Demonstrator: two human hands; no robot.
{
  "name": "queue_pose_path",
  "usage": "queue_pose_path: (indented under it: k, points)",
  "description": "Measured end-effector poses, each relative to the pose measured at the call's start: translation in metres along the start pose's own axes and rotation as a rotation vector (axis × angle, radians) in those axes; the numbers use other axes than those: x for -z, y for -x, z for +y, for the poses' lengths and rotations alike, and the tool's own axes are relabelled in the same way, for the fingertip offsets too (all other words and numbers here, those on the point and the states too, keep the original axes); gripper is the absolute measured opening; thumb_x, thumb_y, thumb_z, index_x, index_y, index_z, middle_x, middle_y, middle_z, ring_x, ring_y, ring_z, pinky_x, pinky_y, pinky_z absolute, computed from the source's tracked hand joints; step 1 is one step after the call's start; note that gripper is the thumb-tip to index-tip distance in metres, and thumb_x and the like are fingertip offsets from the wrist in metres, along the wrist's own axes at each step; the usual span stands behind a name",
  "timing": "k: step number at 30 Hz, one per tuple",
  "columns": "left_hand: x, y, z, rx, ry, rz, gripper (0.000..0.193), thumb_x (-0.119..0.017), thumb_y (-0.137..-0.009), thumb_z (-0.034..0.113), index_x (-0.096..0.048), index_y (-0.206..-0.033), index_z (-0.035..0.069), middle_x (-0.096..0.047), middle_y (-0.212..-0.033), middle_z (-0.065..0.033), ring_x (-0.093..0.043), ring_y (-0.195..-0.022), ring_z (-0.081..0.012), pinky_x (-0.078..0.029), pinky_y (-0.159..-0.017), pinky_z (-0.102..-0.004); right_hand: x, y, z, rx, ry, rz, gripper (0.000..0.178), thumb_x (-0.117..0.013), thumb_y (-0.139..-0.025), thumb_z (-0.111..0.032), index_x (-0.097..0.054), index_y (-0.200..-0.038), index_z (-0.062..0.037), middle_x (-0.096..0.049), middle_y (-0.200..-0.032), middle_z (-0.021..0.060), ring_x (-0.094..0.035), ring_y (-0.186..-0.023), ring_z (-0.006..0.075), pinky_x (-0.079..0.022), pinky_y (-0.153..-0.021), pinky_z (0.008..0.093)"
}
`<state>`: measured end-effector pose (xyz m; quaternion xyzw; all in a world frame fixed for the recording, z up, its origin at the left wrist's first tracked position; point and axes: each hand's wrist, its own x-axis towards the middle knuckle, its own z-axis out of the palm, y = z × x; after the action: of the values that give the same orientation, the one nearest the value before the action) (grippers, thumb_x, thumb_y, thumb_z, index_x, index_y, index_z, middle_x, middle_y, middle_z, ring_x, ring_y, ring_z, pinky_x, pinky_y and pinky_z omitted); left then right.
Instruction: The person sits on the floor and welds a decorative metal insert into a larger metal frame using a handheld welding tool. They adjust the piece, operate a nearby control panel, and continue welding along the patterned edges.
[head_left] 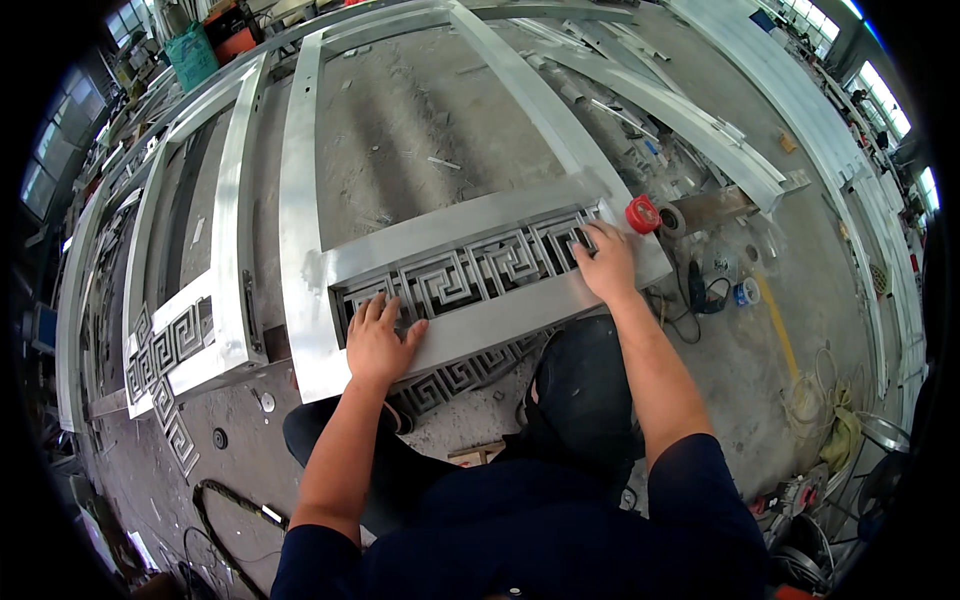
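Note:
In front of me lies a large silver metal frame [300,190]. A metal lattice panel with a square key pattern [480,268] sits inside the slot at its near end. My left hand [378,342] rests on the panel's left end, fingers spread. My right hand [608,262] lies at its right end, fingers apart over the lattice and the frame's edge. What lies under both palms is hidden. A round red object [642,214], perhaps a tape measure, is on the frame's right corner beside my right hand.
Another metal frame [232,220] stands at the left, with loose lattice pieces [165,365] across its near end. Long metal bars [660,100] are stacked at the right. A power tool [708,290] with a cord lies on the floor, and a hose [215,510] lies lower left.

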<state>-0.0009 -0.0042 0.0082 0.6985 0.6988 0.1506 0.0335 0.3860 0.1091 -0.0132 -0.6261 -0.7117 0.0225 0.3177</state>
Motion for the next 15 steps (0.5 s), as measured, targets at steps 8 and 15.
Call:
queue_pose_path:
  k: [8, 15]
  points:
    - [0.001, -0.003, 0.003, 0.075, -0.01, -0.104, 0.067, -0.065, -0.094, 0.058, -0.068, -0.134, 0.005, -0.057, -0.149, -0.0189, -0.052, -0.139, -0.0386, -0.043, -0.115, -0.0454, 0.0, -0.011, -0.022, 0.208, 0.22, -0.528, 0.067, -0.052, -0.102, -0.058, -0.053, -0.153, -0.0151, -0.044, -0.165, 0.0003, -0.033, -0.154, 0.0278, -0.025, -0.127, 0.0492]
    - [0.0, -0.006, 0.005, 0.101, 0.002, -0.156, 0.069, -0.065, -0.093, 0.06, -0.069, -0.133, 0.004, -0.055, -0.151, -0.0209, -0.049, -0.141, -0.04, -0.037, -0.12, -0.0462, 0.006, -0.016, -0.028, 0.216, 0.284, -0.681, 0.073, -0.044, -0.104, -0.065, -0.051, -0.156, -0.0147, -0.044, -0.165, -0.0006, -0.03, -0.156, 0.0301, -0.022, -0.128, 0.0532]
